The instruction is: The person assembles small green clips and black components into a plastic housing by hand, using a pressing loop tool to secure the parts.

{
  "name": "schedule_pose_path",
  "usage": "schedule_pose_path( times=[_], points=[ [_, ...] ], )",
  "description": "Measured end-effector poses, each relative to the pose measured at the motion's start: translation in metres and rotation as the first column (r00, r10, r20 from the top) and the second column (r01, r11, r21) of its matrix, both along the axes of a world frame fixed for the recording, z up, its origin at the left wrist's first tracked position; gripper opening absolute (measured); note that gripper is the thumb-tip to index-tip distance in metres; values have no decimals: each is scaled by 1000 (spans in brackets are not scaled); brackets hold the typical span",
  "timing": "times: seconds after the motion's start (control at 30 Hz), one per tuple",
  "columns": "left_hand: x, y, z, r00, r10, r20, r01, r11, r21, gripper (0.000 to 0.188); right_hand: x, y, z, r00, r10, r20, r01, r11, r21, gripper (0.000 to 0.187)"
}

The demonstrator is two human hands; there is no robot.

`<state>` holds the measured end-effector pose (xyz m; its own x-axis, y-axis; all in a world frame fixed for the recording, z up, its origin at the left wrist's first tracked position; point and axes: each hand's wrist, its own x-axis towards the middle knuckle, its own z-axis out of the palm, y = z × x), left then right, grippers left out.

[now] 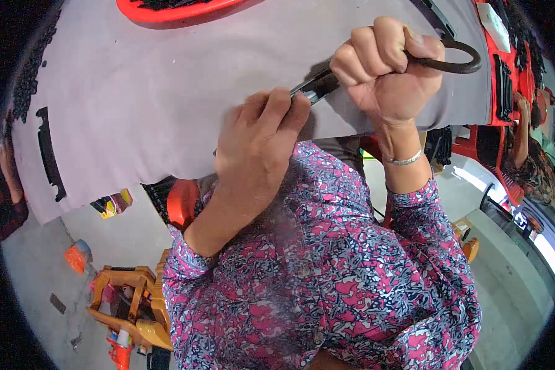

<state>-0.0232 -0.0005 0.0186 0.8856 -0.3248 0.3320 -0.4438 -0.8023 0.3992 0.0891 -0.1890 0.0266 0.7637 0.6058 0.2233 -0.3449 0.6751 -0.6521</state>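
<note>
My right hand (391, 71) is closed in a fist round a pair of scissors (453, 68), whose large dark loop handle sticks out to the right. Their shiny metal part shows between my two hands, but the blade tips are hidden. Fingers bent, my left hand (259, 132) is closed on a black plastic strip (319, 84) that runs from its fingertips up toward the right fist. Most of the strip's near end is covered by the left hand. Both hands are over the near side of the grey-covered table (148, 92).
A red tray (172, 15) with black pieces stands at the far edge. Black parts are heaped at the far left, and one long black piece (48, 154) lies at the left. Red containers (502, 86) line the right side, where another person's arm (522, 129) shows. A wooden stool (120, 296) stands below left.
</note>
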Motion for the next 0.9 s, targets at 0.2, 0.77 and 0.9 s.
schedule_pose_path(
  times=[0.2,0.77,0.9],
  points=[
    [1,-1,1,1000,6,-8,-6,1000,24,32,3,1,-3,1000,6,-7,-6,1000,-4,40],
    [-1,1,-9,997,2,80,-4,1000,26,33,28,25,-51,935,210,287,-342,748,568,44],
    [-1,2,-10,993,-9,115,1,998,63,31,25,28,-44,953,193,235,-296,764,573,44]
  ],
)
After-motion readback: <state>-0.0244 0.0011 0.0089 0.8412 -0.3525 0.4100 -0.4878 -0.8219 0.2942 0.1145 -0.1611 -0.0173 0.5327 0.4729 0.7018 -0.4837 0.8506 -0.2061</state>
